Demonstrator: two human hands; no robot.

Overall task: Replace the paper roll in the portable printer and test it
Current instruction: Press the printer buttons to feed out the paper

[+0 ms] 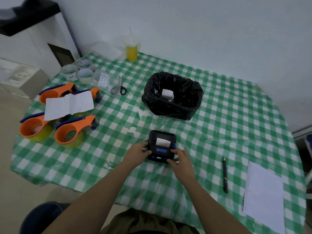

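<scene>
A small black portable printer (161,150) with a blue label and a lit display lies on the green checked tablecloth, near the front edge. A short strip of white paper (162,142) sticks out of its slot. My left hand (137,153) grips the printer's left side. My right hand (181,159) holds its right front corner, thumb on the front face. A white paper roll (167,94) lies inside the black-lined bin (179,108) behind the printer.
Several orange tape dispensers (69,132) and a creased white sheet (69,104) sit at the left. Tape rolls (76,70), scissors (119,86) and a yellow drink cup (131,52) stand at the back. A black pen (225,174) and white paper (264,196) lie at the right.
</scene>
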